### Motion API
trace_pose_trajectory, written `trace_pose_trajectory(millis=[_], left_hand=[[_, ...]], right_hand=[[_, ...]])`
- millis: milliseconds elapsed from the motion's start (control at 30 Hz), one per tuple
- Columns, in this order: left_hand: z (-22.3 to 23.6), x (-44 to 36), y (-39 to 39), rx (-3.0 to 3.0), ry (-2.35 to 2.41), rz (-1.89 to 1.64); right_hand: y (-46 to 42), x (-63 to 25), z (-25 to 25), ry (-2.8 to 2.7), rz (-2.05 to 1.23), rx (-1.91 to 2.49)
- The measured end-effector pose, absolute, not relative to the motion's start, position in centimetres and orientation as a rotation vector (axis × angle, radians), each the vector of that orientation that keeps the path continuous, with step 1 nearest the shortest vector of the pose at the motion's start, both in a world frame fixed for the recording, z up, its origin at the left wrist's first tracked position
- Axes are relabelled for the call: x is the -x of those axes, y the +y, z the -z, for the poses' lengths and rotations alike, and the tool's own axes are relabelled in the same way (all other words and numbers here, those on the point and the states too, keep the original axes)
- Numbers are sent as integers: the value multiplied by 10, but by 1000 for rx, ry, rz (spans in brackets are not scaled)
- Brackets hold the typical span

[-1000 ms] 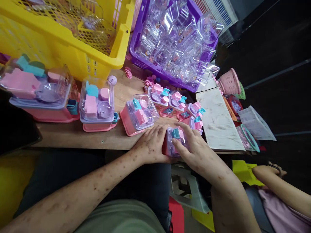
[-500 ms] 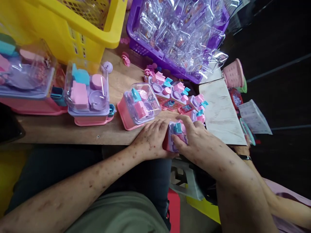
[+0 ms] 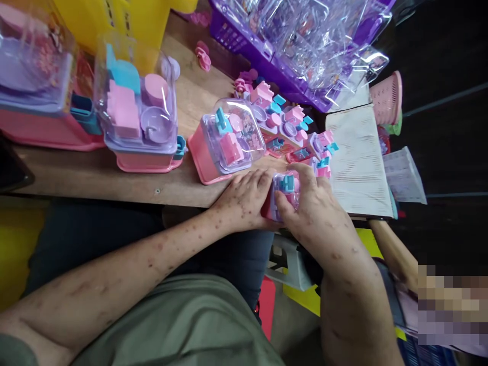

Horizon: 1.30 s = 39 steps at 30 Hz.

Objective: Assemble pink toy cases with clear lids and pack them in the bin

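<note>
At the table's front edge my left hand (image 3: 247, 201) is closed around the left side of a small toy kitchen set (image 3: 280, 195) with a pink base, a lilac top and a clear cover. My right hand (image 3: 312, 203) grips the same set from the right, thumb and fingers on its cover; part of the set is hidden under the hands. Just left of it stands another covered toy kitchen set (image 3: 226, 145), tilted in view. Behind my hands are several uncovered toy kitchen units (image 3: 285, 124) with pink, lilac and blue parts.
Larger covered toy sets (image 3: 141, 112) line the left of the wooden table (image 3: 186, 91). A purple basket (image 3: 263, 56) of clear covers and a yellow basket (image 3: 125, 30) stand behind. White board (image 3: 354, 157) lies at the right; a co-worker's arm (image 3: 394, 256) shows beyond it.
The view has shifted, so the table's things sit higher or further right. Both my hands stay on the small toy kitchen set. The co-worker's arm has moved.
</note>
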<state>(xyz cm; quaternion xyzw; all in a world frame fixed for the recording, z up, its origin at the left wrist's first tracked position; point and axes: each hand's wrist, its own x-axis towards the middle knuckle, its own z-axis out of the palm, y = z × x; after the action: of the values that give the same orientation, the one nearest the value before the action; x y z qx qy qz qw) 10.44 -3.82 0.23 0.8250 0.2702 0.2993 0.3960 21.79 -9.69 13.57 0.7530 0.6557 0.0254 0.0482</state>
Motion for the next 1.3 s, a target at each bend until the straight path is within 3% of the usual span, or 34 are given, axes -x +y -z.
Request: trace_pose_trajectory(millis=[267, 500, 967, 1300], left_hand=[[-6, -106, -39, -2073, 713, -771], [-3, -106, -36, -2074, 671, -821], [1, -109, -41, -2159, 703, -818], [-4, -106, -39, -2169, 700, -751]], right_hand=[[-94, -227, -142, 2010, -7, -2251], [-81, -257, -149, 2540, 206, -1751], [-82, -245, -136, 2437, -118, -1711], [-85, -239, -131, 2427, -160, -1773]])
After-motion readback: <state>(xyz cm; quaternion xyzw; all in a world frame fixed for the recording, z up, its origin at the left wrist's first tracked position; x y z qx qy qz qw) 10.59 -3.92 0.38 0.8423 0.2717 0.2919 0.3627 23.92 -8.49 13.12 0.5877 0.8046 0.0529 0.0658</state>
